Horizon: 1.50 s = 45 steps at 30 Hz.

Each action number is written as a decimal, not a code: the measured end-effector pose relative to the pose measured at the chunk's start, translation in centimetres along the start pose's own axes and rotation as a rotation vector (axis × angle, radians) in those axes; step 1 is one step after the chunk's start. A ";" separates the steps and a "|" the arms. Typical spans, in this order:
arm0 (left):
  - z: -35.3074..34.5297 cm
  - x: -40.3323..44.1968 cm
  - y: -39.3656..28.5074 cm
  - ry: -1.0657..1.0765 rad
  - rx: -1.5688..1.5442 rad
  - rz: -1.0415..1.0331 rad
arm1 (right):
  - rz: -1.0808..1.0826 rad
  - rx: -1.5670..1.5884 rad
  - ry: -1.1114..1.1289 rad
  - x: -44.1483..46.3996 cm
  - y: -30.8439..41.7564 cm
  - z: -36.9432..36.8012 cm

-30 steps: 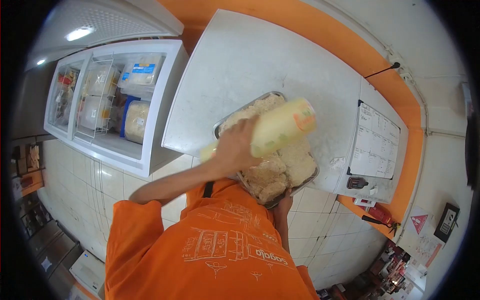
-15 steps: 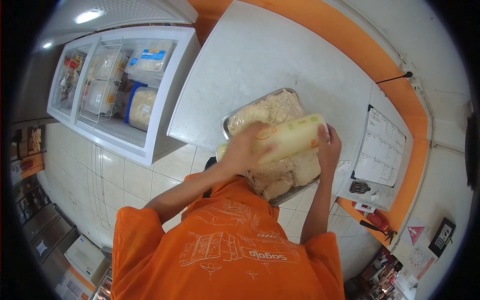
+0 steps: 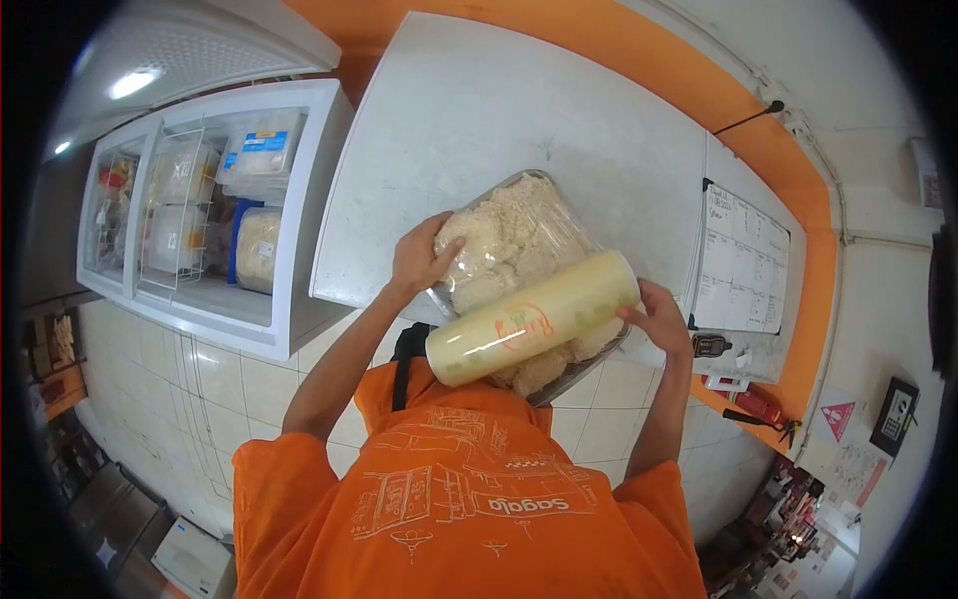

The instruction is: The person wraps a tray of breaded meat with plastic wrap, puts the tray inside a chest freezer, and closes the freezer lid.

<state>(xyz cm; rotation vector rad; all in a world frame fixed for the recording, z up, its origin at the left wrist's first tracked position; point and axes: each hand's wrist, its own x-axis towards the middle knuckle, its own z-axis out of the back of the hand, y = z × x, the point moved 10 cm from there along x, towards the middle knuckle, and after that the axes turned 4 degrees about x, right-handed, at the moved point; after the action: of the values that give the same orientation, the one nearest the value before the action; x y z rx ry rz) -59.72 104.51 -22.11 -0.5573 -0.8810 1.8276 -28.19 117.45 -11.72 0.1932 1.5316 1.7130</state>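
A metal tray [image 3: 591, 371] holds pale, crumb-covered food [image 3: 499, 238] under clear plastic film. Across its near half lies a thick, yellowish roll of film [image 3: 534, 317] with orange and green print, slanting up to the right. My left hand [image 3: 424, 258] touches the wrapped food at the tray's left corner, thumb and fingers apart. At the roll's right end, my right hand [image 3: 661, 315] grips it between thumb and fingers. The roll hides part of the food and of the tray.
The tray rests at the near edge of a white table [image 3: 449, 110]. An open chest freezer [image 3: 317, 200] with packed containers stands left. A whiteboard [image 3: 740, 260] and a dark bottle [image 3: 711, 346] lie right; a fire extinguisher [image 3: 760, 404] is beyond.
My left hand has moved off the roll to the tray's left corner. My right hand came up from the tray's underside to the roll's right end. The roll has shifted nearer my body.
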 end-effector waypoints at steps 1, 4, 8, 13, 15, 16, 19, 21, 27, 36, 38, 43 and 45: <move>-0.3 0.0 0.0 0.008 -0.003 -0.005 | 0.028 -0.024 0.019 -1.0 -0.3 0.1; 0.0 0.1 0.2 -0.036 0.031 0.036 | -0.048 -0.049 -0.082 -2.0 -1.2 0.5; -0.4 1.7 0.8 0.009 0.087 0.038 | -0.342 -0.047 -0.167 0.7 0.4 -0.6; 0.2 5.5 -1.6 -0.040 0.180 -0.182 | -0.098 0.063 0.019 1.9 -0.2 -1.6; 2.4 4.4 -0.8 -0.233 0.185 -0.118 | -0.085 0.099 -0.023 1.3 -0.6 -1.3; 4.7 3.0 -0.3 -0.413 0.196 -0.062 | -0.074 0.148 -0.073 1.1 -0.3 -1.1; 4.2 -5.9 5.6 -0.078 -0.392 0.704 | -0.135 0.279 -0.162 0.6 0.7 -1.7; 2.4 -12.6 4.1 0.070 -0.571 0.903 | -0.189 0.308 -0.203 1.1 1.5 -2.3; 5.4 -13.6 -3.9 -0.070 -0.797 0.661 | -0.248 0.172 -0.225 2.5 6.3 -1.1; 1.8 -19.4 -10.1 0.448 -1.003 0.612 | -0.161 0.004 -0.243 -4.3 6.5 4.4; 1.0 -20.3 -10.5 0.543 -1.103 0.669 | -0.270 0.041 -0.209 -7.4 2.5 5.4; -1.2 -22.6 -10.8 0.646 -1.452 1.087 | -0.030 0.329 -0.167 -13.9 0.0 4.9; -0.9 -22.1 -10.8 0.628 -1.324 1.099 | -0.009 0.224 -0.266 -15.3 0.2 4.0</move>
<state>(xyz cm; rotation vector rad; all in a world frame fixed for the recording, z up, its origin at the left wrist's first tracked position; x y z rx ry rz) -43.97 87.17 -14.60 -2.6759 -1.3664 1.4159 -15.79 110.66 -4.58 0.5080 1.5173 1.4408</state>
